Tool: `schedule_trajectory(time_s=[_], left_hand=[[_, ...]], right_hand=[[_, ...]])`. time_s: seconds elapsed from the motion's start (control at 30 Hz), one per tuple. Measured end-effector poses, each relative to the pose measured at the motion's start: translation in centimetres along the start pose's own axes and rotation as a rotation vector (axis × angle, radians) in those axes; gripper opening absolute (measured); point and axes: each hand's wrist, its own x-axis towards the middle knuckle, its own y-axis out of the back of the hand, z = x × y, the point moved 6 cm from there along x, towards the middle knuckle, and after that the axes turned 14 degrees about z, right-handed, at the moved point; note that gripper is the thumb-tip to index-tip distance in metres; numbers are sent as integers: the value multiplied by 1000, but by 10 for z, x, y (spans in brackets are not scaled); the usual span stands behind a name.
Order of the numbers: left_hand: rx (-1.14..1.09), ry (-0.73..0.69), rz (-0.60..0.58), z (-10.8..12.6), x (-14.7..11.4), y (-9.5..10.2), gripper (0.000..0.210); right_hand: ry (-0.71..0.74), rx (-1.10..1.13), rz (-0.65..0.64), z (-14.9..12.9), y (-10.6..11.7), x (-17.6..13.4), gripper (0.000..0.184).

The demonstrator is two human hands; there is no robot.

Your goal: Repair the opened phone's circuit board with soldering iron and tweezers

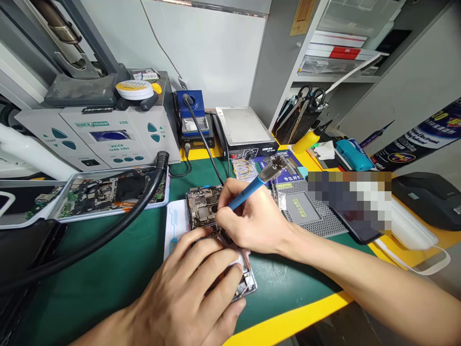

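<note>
An opened phone (201, 211), its circuit board bare, lies at the middle of the bench. My left hand (194, 283) rests over its near part with fingers curved, the thumb by its near edge, bracing it. Closed in a pen grip, my right hand (252, 221) holds a slim blue-handled brush (248, 192). The brush's dark, bristle-like end points up and right. Its lower tip is hidden behind my fingers at the board. Beneath the phone's left side shows a white printed pad (175, 223).
A hot-air station (108, 137) stands back left, its black hose (144, 211) crossing the green mat (108, 259). Behind the phone are a soldering station (192, 115) and a hot plate (241, 127). To the right lie a grey perforated plate (324, 221) and another phone (363, 233).
</note>
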Motion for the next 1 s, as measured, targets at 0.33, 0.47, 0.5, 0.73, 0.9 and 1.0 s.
schedule_trajectory(time_s=[0.33,0.47,0.5,0.73,0.9,1.0], left_hand=[[-1,11,8,0,0,-1,15],[10,10,6,0,-1,0,15],[11,6,-1,0,-1,0,16],[22,16,-32,1,3,0,17],[38,18,-36,0,3,1,17],[33,14,-38,-1,1,0,17]], right_hand=[[9,-36,-1,-1,1,0,8],[19,-37,1,-2,1,0,9],[12,-29,2,-2,1,0,8],[5,-3,-12,-2,0,-1,9],[-19,24,-19,-1,0,0,5],[-9,11,-24,-1,0,0,7]])
